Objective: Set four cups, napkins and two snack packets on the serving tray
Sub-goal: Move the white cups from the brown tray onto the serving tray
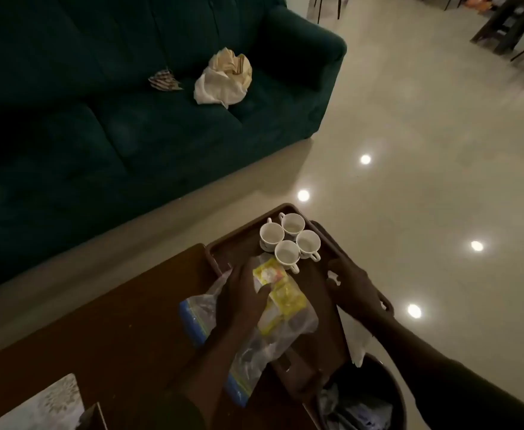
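Observation:
A dark brown serving tray (232, 248) lies on the wooden table (114, 330), its far end over the table's corner. Several white cups (288, 238) stand clustered at the tray's far end. My left hand (245, 296) presses on yellow snack packets (280, 293) in the tray's middle, over a clear plastic bag with a blue strip (198, 321). My right hand (350, 283) rests at the tray's right rim with something small and white at its fingers. I cannot make out napkins on the tray.
A dark green sofa (130, 119) stands behind the table with crumpled cream cloth (223, 77) on its seat. A dark round bin (369, 395) with plastic inside sits at the table's right. Glossy pale floor (425, 181) stretches right. Dining furniture (508, 23) stands far back.

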Tool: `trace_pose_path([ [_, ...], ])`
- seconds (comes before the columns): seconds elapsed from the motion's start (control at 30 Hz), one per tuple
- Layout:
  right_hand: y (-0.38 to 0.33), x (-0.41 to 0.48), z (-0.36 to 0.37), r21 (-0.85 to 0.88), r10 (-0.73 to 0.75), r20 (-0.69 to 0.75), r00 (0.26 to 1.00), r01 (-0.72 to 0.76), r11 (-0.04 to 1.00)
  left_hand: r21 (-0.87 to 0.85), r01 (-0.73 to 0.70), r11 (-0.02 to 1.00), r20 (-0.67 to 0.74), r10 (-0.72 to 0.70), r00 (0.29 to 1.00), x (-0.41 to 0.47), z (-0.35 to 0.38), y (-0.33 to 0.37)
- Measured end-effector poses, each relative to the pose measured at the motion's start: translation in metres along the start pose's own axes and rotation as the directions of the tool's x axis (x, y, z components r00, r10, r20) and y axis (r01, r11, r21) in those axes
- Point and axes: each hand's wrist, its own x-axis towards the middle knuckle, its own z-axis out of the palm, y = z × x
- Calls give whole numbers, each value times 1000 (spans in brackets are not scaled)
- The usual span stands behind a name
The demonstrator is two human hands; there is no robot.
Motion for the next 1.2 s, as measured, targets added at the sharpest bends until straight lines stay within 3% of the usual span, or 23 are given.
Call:
trace_pose_path([
  [0.37, 11, 86, 30, 96, -243, 3, 970, 242, 966, -14, -53, 999, -59, 52, 997, 72, 74, 15],
  [0.6, 13, 101, 42, 84, -199, 18, 980, 196, 977, 197, -172, 965, -17, 179, 984, 85, 85, 17],
  [0.8, 15, 110, 49, -8, -155, 97, 983, 157, 988, 270, -213, 939, 29, 214, 977, 92, 90, 22],
  [0.93, 19, 108, 60, -37, -146, 28, 989, 147, 988, 347, -253, 903, 38, 256, 966, 92, 93, 20],
  [1.2, 30, 95, 53, 68, -74, -74, 994, 79, 995, 387, -320, 865, 39, 331, 943, 82, 93, 26],
])
